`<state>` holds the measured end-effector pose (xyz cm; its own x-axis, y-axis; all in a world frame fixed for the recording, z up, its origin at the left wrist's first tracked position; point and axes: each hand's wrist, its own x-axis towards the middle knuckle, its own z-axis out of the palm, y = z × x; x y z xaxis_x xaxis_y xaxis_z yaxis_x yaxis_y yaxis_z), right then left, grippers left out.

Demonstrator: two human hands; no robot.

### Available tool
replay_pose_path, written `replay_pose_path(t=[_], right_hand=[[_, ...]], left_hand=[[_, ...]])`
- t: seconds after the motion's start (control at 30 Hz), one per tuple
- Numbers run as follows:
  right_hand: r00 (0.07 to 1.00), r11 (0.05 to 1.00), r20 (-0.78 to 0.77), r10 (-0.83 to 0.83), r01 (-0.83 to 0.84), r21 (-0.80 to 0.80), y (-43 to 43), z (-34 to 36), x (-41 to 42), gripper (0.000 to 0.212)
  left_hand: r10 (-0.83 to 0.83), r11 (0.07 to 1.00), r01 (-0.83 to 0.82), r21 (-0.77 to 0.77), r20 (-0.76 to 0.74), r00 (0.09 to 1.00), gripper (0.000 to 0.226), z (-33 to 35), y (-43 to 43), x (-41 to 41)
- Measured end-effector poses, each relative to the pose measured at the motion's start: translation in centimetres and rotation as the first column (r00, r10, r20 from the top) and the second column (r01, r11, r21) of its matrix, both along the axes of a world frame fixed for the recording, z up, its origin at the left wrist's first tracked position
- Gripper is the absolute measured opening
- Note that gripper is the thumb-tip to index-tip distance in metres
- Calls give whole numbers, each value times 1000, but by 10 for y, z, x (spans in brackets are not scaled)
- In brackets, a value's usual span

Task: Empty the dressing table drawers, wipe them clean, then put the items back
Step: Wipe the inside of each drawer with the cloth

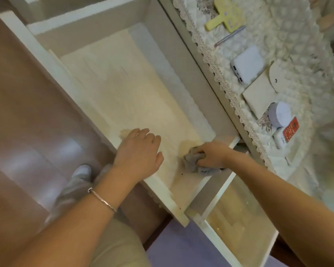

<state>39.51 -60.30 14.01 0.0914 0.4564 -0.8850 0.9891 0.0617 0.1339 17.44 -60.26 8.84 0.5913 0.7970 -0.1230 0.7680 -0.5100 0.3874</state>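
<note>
inside the pulled-out white drawer [108,89], near its front right corner, the right hand [213,154] has its grip curled tight around a crumpled grey cloth [196,163], pressing it against the pale drawer floor. the left hand [138,151] lies flat with fingers spread just over the drawer's front edge, palm down on the floor beside the cloth but not touching it; a thin silver bangle [102,199] circles that wrist. the drawer holds nothing else that shows. a second, lower drawer [237,224] stands open near the right forearm. along the worktop [278,45], on its lace-edged cover, lie a yellow hand mirror [227,14], a white power bank [248,64], a beige card [259,98], a round white jar [280,114] and a red-labelled box [289,129].
</note>
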Motion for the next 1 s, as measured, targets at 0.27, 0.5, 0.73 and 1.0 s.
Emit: replay_pose_path(t=[0.27,0.5,0.73,1.0], right_hand=[[975,973,207,-81,32,230,26,-15,46,31],[997,978,65,-40,25,208,9,-2,28,39],[998,997,-63,30,-25,74,0,3,11,31],[993,969,43,108,-115,219,-11,-4,8,33]], left_hand=[[20,1000,-20,14,-1,1000,55,-6,-5,0],[56,998,-56,6,-8,998,55,-5,-7,1],[63,998,-62,32,-43,997,52,-8,-7,1],[58,998,-57,19,-65,996,52,-6,-7,1]])
